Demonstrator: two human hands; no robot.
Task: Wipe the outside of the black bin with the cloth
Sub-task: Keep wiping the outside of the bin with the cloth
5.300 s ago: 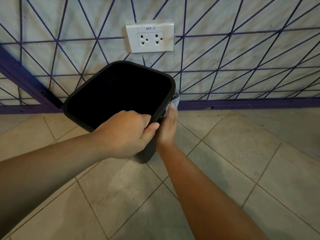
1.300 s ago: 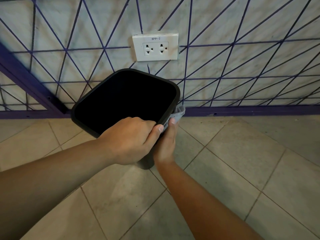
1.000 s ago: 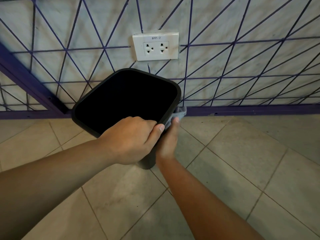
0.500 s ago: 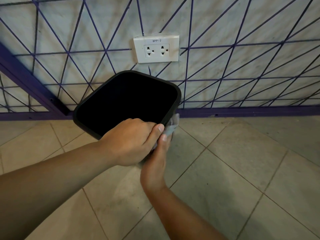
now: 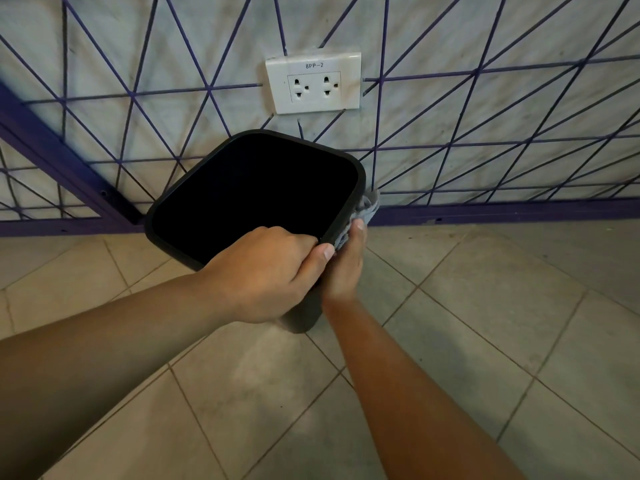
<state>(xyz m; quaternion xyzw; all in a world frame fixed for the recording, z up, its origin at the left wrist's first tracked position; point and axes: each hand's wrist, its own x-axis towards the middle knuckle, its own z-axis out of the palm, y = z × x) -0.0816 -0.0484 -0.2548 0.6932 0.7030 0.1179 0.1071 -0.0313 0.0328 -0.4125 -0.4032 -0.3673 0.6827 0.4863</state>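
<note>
1. The left hand (image 5: 263, 271) has its grip closed over the near rim of the black bin (image 5: 221, 188), fingers curled inside and thumb outside.
2. The right hand (image 5: 346, 265) presses a grey cloth (image 5: 367, 209) against the bin's right outer wall; its grip holds the cloth bunched under the fingers.
3. The bin is tilted, its open mouth facing the camera, above the tiled floor (image 5: 485, 306).
4. Behind it, a white double socket (image 5: 313, 83) sits on the purple-lined wall (image 5: 485, 98).
</note>
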